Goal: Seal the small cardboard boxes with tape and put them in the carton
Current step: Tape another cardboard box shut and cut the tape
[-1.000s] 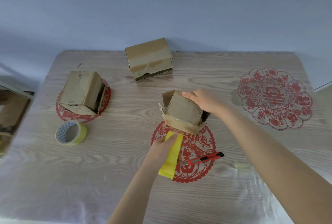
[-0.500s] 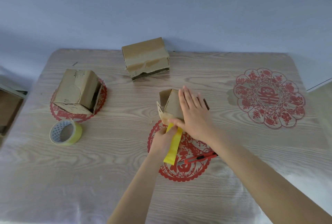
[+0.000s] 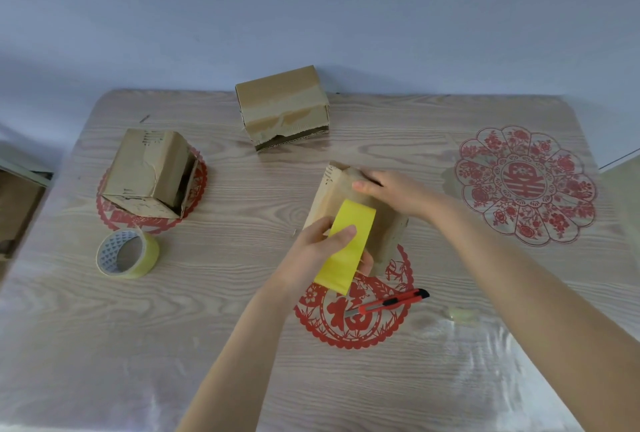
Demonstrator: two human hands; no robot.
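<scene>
A small cardboard box (image 3: 391, 234) stands mid-table over a red paper-cut. My right hand (image 3: 391, 189) grips its far top edge, thumb curled over the rim. My left hand (image 3: 325, 248) pinches a strip of yellow tape (image 3: 349, 244) whose upper end lies on the box's near face while the lower end hangs free. Two more small boxes are on the table: one (image 3: 149, 173) at the left, lying with its opening to the right, and one (image 3: 282, 106) at the back. A roll of yellow tape (image 3: 126, 253) lies left of my left hand.
A red utility knife (image 3: 389, 301) lies on the paper-cut just in front of the box. A second red paper-cut (image 3: 524, 185) decorates the table's right side. Part of a brown carton (image 3: 17, 210) shows beyond the table's left edge. A wall stands behind the table.
My right hand left the box's near face and took its far top edge. My left hand raised the yellow strip, and its upper end now lies on the near face. The box looks turned.
</scene>
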